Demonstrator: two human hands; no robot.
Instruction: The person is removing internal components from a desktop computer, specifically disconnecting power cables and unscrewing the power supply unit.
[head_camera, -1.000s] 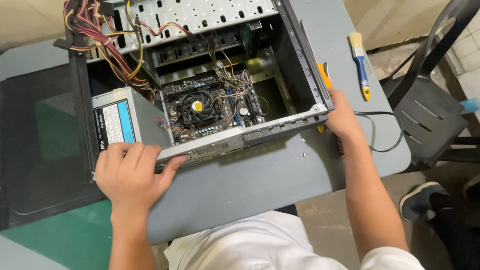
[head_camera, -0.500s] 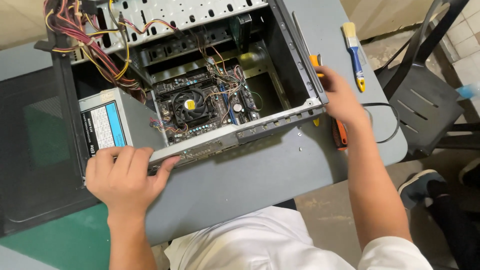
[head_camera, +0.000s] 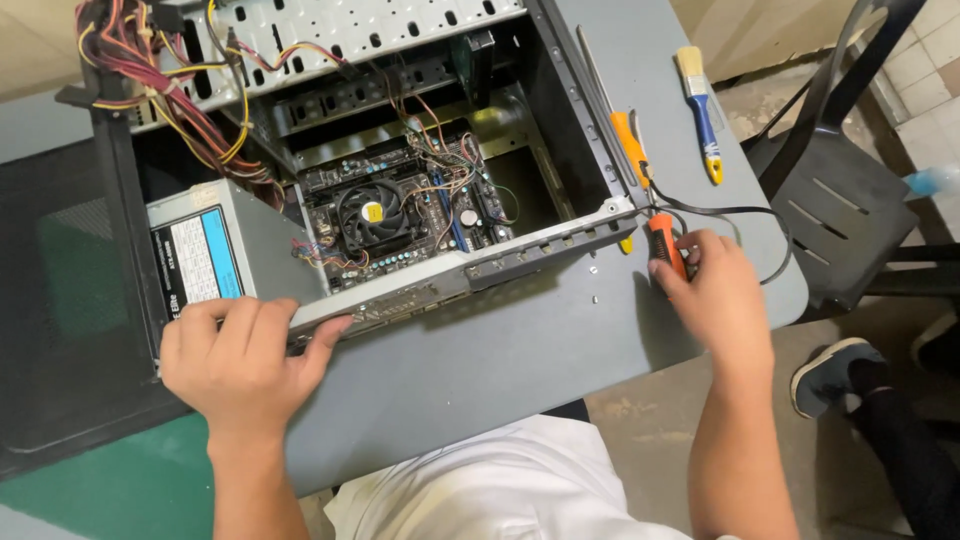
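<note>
step: open computer case steadied by flat, splayed left hand | right hand curled around orange-handled screwdriver | next: tip must be aligned squarely

We see one label only, a rectangular sticker in white with a light blue band on its right, on the near face of the grey power supply box, just above our left hand
</note>
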